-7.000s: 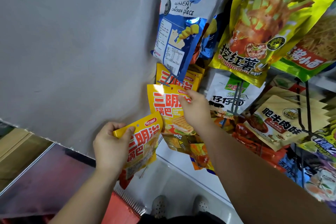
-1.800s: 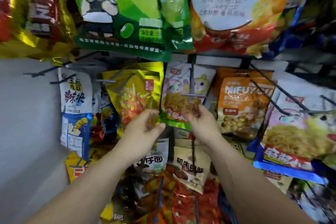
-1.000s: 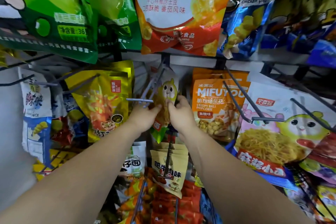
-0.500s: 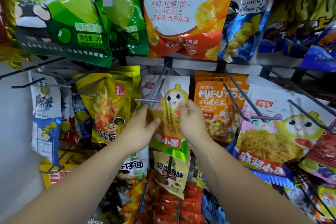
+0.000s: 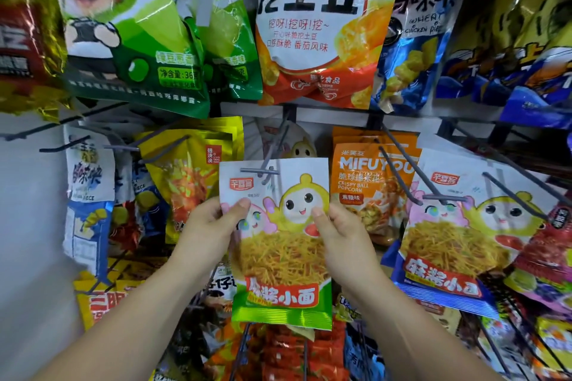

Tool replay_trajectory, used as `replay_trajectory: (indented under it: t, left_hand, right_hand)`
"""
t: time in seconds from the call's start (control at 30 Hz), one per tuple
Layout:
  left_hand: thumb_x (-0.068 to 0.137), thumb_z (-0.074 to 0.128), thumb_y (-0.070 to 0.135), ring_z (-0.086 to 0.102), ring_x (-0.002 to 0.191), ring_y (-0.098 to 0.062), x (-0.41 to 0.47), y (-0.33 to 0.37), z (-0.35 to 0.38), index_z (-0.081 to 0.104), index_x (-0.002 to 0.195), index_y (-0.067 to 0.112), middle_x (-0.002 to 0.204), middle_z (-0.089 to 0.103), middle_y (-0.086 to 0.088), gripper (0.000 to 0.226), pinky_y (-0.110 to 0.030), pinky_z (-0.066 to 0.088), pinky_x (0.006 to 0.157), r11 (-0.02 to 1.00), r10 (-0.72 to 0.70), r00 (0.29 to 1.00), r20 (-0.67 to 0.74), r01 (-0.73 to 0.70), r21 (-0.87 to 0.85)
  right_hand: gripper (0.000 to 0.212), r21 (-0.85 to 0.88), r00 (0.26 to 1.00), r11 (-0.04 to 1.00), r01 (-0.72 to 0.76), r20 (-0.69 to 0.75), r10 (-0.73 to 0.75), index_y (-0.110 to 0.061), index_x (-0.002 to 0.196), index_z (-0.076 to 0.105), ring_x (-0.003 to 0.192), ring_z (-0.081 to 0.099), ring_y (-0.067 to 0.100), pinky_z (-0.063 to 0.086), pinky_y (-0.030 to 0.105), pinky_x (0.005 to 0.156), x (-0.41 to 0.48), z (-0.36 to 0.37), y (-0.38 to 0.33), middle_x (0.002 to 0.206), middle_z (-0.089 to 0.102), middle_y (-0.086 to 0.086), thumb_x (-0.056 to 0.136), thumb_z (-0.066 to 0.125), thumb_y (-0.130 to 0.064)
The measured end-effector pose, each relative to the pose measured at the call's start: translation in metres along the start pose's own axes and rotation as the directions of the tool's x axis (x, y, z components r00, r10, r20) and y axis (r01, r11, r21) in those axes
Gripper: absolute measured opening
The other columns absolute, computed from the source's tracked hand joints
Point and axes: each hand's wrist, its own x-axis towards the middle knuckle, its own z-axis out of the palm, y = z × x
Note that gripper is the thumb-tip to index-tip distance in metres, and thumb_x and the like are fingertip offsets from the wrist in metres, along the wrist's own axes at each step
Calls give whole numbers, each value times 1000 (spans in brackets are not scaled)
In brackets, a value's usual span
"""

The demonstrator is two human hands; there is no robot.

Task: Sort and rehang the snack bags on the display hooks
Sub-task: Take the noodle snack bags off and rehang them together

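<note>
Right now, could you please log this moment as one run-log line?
left hand: holds noodle bag | right hand: holds same bag | bag: at hook tip | neighbour: popcorn bag

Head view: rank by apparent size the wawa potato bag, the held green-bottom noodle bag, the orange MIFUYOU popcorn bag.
1. wawa potato bag, top cropped
2. held noodle bag, nearer the camera, so unsure against 1
3. MIFUYOU popcorn bag, partly hidden
</note>
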Motion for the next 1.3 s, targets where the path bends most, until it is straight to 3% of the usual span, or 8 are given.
replay_trajectory:
  t: [0.23, 0.43, 0.53, 0.67, 0.83, 0.97, 1.13, 1.3]
  left_hand:
    - [102, 60, 16, 66, 57, -3, 5, 10, -4, 70, 79, 21, 59, 71, 12, 26, -13, 48, 54, 998, 63, 998, 26, -63, -8]
    - [102, 62, 29, 58, 56, -16, 34, 9, 19, 71, 77, 20, 52, 59, 11, 27, -31, 56, 61, 1000, 8, 998, -65, -10, -18]
    - [101, 62, 30, 63, 62, -16, 51, 0, 32, 72, 83, 25, 63, 62, 9, 21, -25, 53, 51, 999, -22, 991, -130, 16, -45]
    - [95, 61, 48, 60, 68, -28, 51, -26, 35, 64, 73, 20, 64, 64, 6, 36, -38, 45, 63, 982, 40, 980, -196, -2, 190]
    - [100, 59, 42, 64, 92, -31, 18, -53, 44, 62, 110, 15, 95, 68, -3, 30, -42, 47, 76, 956, 116, 976, -183, -60, 286]
    - [98, 63, 37, 60, 109, -29, 0, -59, 56, 53, 130, 15, 119, 64, -8, 40, -45, 51, 90, 961, 115, 974, -193, -60, 269]
    - [105, 54, 26, 50, 67, -8, 2, -40, 57, 55, 83, 25, 76, 53, 6, 22, -33, 37, 66, 988, 134, 959, -250, -110, 106]
    - [107, 50, 19, 50, 65, 0, -4, -28, 52, 62, 80, 26, 70, 59, 17, 31, -20, 42, 63, 988, 137, 975, -172, -146, -42]
  right_hand:
    - [39, -59, 995, 995, -77, -68, 73, -6, 76, 63, 77, 64, 24, 44, 34, 69, 15, 6, 6, 79, 70, 5, 106, 50, -26]
    - [51, -122, 979, 980, -156, -152, 137, -20, 57, 35, 51, 36, 13, 27, 32, 56, 45, 7, 4, 39, 39, -12, 105, 52, -25]
    - [46, -178, 974, 973, -148, -196, 113, -12, 61, 51, 55, 45, 18, 34, 33, 60, 49, 1, 9, 53, 47, -5, 101, 57, -33]
    - [33, -281, 975, 952, -122, -211, 62, -14, 112, 75, 82, 64, 5, 41, 9, 64, 30, -27, 18, 96, 75, -3, 99, 60, -40]
    - [19, -294, 941, 947, -126, -337, 21, -17, 101, 74, 80, 58, -13, 39, 11, 73, 14, -70, 31, 94, 68, -11, 99, 62, -31]
    - [22, -63, 918, 993, -97, -390, 65, -26, 78, 60, 55, 55, -11, 40, 16, 61, 9, -86, 31, 60, 56, -19, 98, 67, -19]
    - [17, -307, 975, 946, -107, -221, 38, -18, 103, 69, 81, 48, -10, 35, 14, 78, 13, -74, 26, 89, 53, -25, 100, 62, -33]
    - [36, -183, 989, 981, -63, -141, 37, -21, 125, 66, 102, 66, 4, 52, 25, 87, 18, -49, 13, 116, 68, -9, 95, 67, -40]
